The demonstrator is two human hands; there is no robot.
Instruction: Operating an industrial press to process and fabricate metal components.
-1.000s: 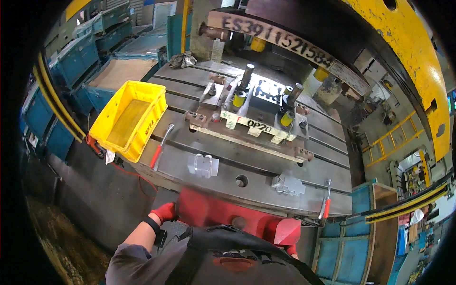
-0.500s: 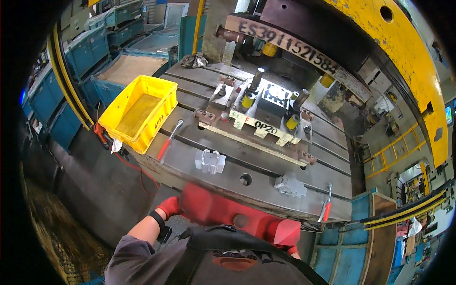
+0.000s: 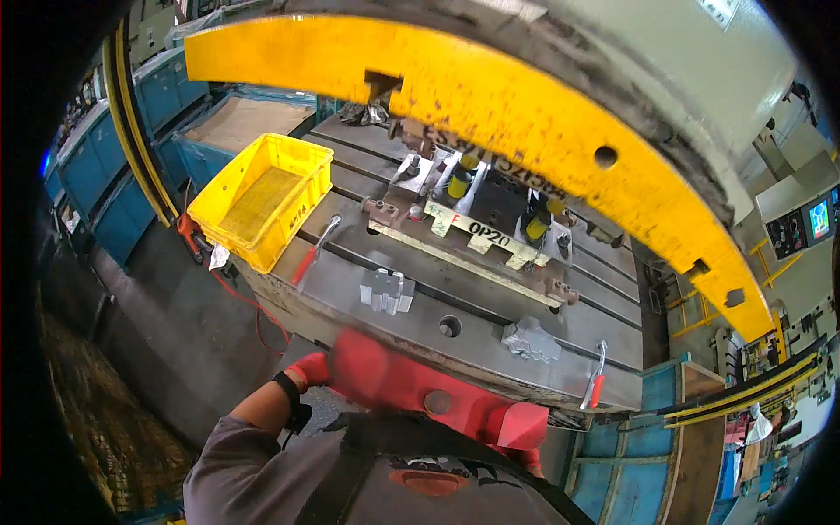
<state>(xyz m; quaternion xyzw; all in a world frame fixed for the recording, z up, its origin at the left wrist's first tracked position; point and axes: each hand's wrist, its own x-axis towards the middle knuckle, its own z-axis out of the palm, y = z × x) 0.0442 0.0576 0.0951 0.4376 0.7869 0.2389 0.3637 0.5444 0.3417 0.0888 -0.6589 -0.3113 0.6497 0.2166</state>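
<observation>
Bed (image 3: pixel 420 325) is grey slotted steel, blue crates (image 3: pixel 147 157) on the left of the room, blue rack (image 3: pixel 626 446) right. Die (image 3: pixel 490 232) sits mid-bed, its back hidden by the yellow beam (image 3: pixel 507 114) arching across. Bin (image 3: pixel 293 219), yellow, stands at the left edge, left wrench (image 3: pixel 317 249) beside it; right wrench (image 3: pixel 595 376) near the right front corner. Along the front edge, a hole (image 3: pixel 449 326) separates left stack (image 3: pixel 385 291) and right stack (image 3: pixel 530 339). Console (image 3: pixel 398 376), between person and bed, is red, with a round button (image 3: pixel 437 402) and an angular hood (image 3: pixel 523 426) at its right end. Left hand (image 3: pixel 311 369), red-gloved, is at the console's left end; right hand (image 3: pixel 530 457), mostly hidden, by the hood. Can't tell whether either is open or closed.
</observation>
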